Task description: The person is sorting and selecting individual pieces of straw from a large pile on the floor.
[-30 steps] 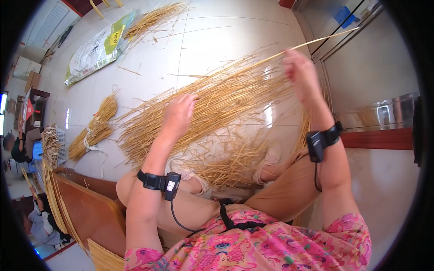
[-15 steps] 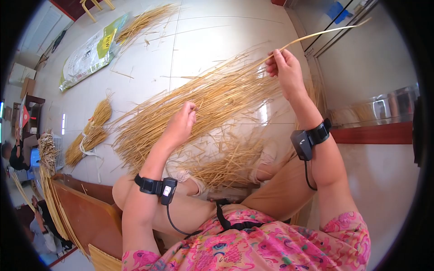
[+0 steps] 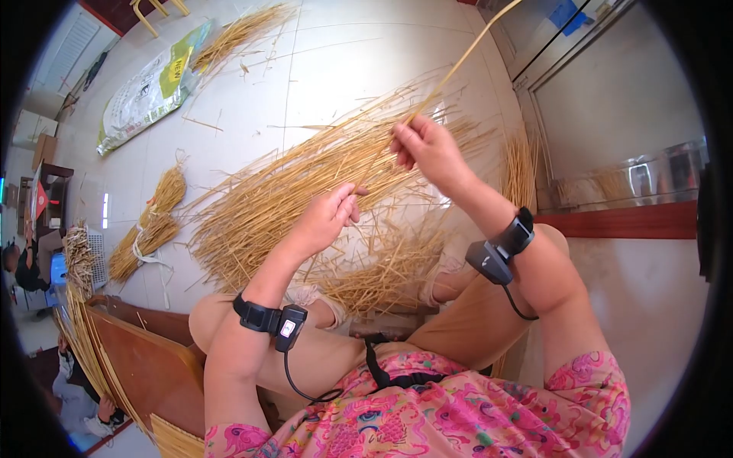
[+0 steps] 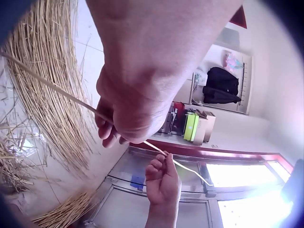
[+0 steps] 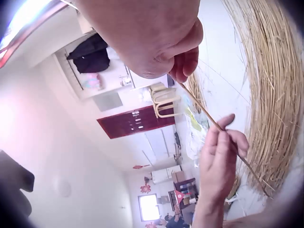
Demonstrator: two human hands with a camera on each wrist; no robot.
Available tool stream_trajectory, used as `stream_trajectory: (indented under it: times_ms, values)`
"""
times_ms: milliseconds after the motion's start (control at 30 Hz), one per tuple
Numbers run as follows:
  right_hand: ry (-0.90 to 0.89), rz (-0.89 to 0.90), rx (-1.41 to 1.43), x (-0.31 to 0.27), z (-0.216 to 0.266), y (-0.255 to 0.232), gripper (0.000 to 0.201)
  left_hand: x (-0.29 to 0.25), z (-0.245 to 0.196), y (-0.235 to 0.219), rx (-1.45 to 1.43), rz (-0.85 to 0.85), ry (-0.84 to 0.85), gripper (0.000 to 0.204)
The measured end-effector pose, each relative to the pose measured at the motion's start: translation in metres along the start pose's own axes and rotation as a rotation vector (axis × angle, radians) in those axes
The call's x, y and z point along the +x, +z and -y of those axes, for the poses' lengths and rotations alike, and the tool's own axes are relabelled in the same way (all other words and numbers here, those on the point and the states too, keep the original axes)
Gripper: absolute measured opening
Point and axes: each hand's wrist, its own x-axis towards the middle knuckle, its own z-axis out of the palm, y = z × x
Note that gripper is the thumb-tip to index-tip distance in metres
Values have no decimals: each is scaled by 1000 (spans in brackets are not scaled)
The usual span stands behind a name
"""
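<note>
A long straw stalk (image 3: 467,55) runs through both hands above a wide spread of straw (image 3: 305,172) on the floor. The right hand (image 3: 434,153) pinches it between thumb and fingers, its pale end rising toward the upper right. Lower and to the left, the left hand (image 3: 330,217) pinches the same stalk. In the left wrist view the stalk (image 4: 61,91) passes under the left hand (image 4: 137,109) to the right hand (image 4: 163,185). The right wrist view shows the stalk (image 5: 204,110) slanting between the right hand (image 5: 183,52) and the left hand (image 5: 218,156).
A tied straw bundle (image 3: 156,221) and a printed sack (image 3: 145,99) lie at the left. Short broken straw (image 3: 374,278) is around the person's feet. A wooden piece of furniture (image 3: 145,359) stands at lower left, a glass-panelled door (image 3: 611,114) at right. Other people are at far left.
The right hand has moved left and down toward the left hand, bringing the stalk with it. The left hand has shifted slightly right and now pinches the stalk too.
</note>
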Motion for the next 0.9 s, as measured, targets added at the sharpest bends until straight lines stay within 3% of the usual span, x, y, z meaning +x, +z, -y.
stream_trajectory:
  times_ms: [133, 233, 467, 767, 867, 900]
  values:
    - [-190, -286, -34, 20, 17, -41, 20, -4, 11, -2, -1, 21, -41, 19]
    - [-149, -403, -55, 24, 26, -65, 22, -8, 5, -2, -18, 52, -54, 15]
    - [-143, -478, -66, 23, 26, -75, 23, -7, 8, -2, -11, 46, 9, 13]
    - [-165, -526, -98, 21, 31, -79, 23, -8, 12, -7, 101, 112, -110, 12]
    - [-264, -576, -161, 23, 31, -78, 23, -7, 28, -4, 387, -144, 30, 23]
    - [-328, -619, -229, 24, 33, -80, 23, -9, 35, -5, 512, -161, 30, 28]
